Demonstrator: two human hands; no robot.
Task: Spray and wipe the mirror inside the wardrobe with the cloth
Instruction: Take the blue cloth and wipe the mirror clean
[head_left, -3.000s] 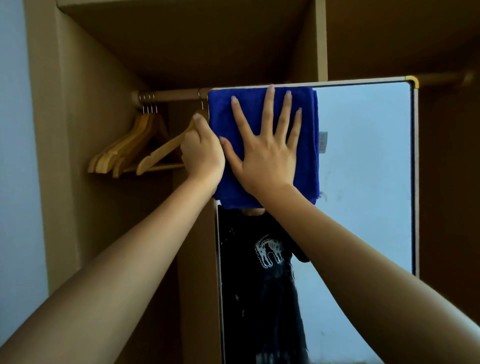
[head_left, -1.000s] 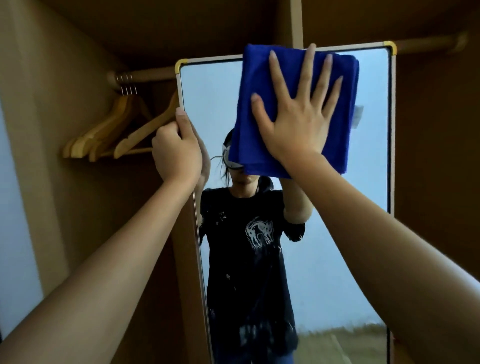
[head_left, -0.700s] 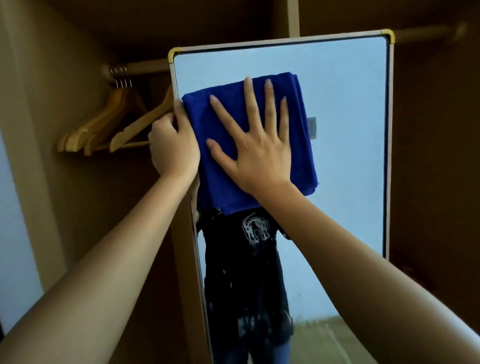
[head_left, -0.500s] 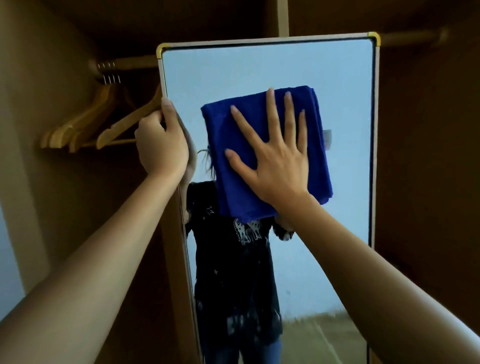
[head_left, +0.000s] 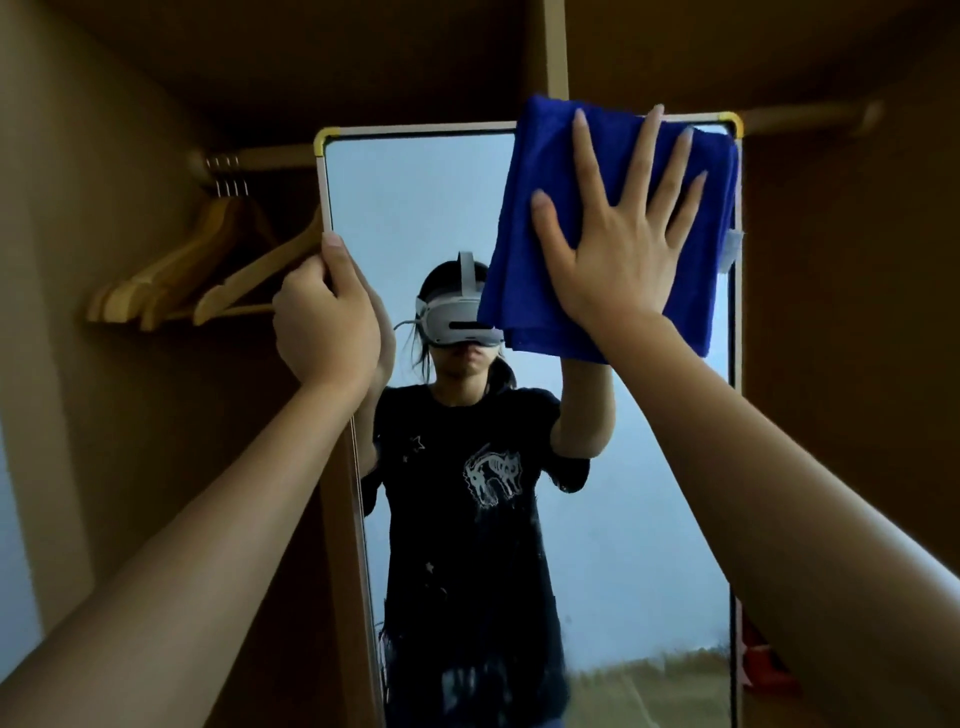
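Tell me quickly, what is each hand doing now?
Left hand: closed, gripping the mirror at its left edge.
Right hand: open, pressing the blue cloth flat on the mirror.

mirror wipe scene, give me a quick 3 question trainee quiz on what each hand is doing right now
1. True or false: the right hand presses the blue cloth flat with spread fingers.
2. Which corner of the mirror does the cloth cover? A upper left, B upper right, C lower right.
3. Fill in: the left hand grips the mirror's left ____.

Key: 1 true. 2 B. 3 edge, just right of the wooden hangers.
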